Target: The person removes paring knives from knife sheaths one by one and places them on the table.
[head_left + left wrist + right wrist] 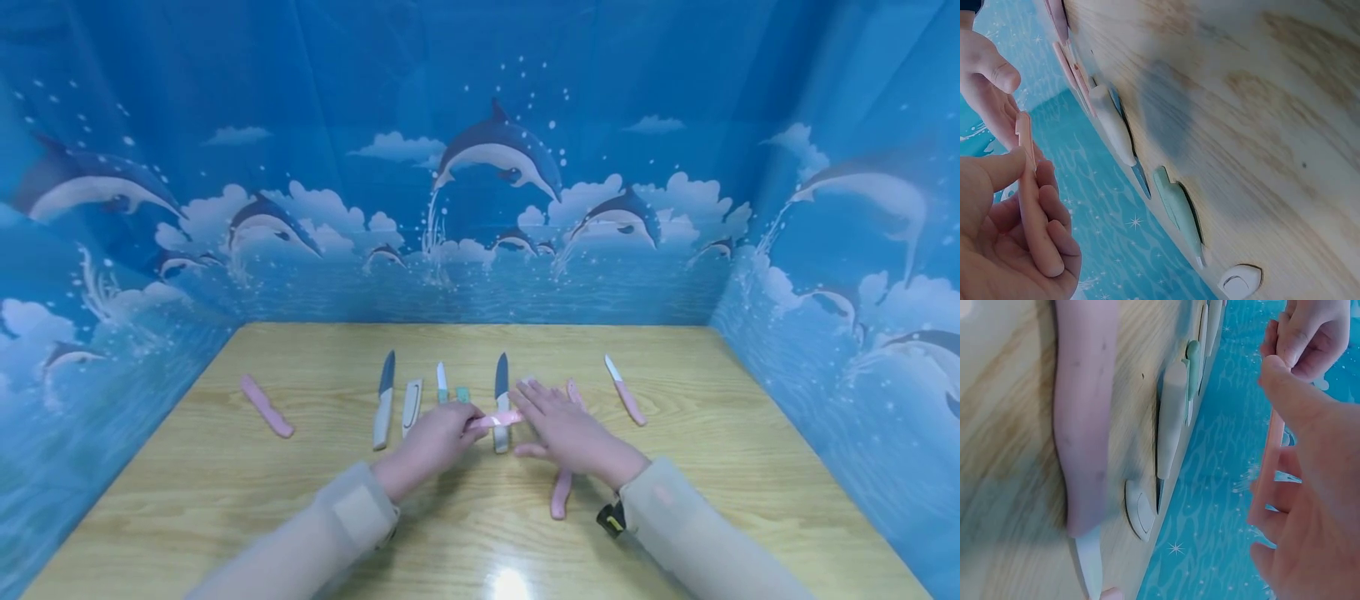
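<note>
My left hand [431,440] grips the handle end of a slim pink knife [1036,228], thumb on top and fingers curled beneath. A pink cover appears to lie over its blade end; no bare blade shows clearly. The right hand [573,435] reaches to the other end with mostly straight fingers, seen behind the pink piece in the right wrist view; whether they touch it is unclear. Its thumb stands apart in the left wrist view. Beneath the right forearm lies another pink-handled knife [1085,419], partly hidden. A grey-bladed knife [502,379] with a whitish handle lies below the held piece.
On the wooden table [465,542] lie another grey-bladed knife [383,412], a whitish sheath [411,406] and a small green-handled knife [442,382] beside a green piece [462,394]. A pink piece [266,407] lies far left, a pink-handled knife [627,393] at right. Dolphin-print curtains [337,125] surround the table.
</note>
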Motion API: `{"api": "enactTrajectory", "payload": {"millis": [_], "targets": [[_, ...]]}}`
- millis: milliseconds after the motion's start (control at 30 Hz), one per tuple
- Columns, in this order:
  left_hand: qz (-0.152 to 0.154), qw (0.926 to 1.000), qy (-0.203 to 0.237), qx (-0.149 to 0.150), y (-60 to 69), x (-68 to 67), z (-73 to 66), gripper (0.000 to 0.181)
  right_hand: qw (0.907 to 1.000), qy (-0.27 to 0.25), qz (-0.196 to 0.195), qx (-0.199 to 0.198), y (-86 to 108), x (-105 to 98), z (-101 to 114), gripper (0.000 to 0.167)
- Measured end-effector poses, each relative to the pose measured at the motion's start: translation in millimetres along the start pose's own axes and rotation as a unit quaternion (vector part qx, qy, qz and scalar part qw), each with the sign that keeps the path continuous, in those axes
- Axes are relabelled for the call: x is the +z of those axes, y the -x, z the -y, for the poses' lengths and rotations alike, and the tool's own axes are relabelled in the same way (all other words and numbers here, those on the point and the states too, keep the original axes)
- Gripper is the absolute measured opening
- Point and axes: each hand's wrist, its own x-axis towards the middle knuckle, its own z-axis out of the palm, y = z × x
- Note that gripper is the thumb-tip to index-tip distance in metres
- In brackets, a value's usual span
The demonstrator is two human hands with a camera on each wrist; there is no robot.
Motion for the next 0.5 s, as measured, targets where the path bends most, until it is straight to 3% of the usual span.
{"api": "enactTrajectory", "payload": {"millis": [333, 500], "targets": [[-0.014, 0.9995, 0.000, 0.027, 3.8, 5.5, -0.1, 0.020, 0.9989, 0.002, -0.018, -0.043, 0.6, -0.2, 3.8, 0.069], [-0.020, 0.9991, -0.004, 0.037, 6.0, 6.7, -0.7, 0.021, 0.9986, 0.013, -0.033, -0.040, 0.5, 0.3, 7.0, 0.054]]}}
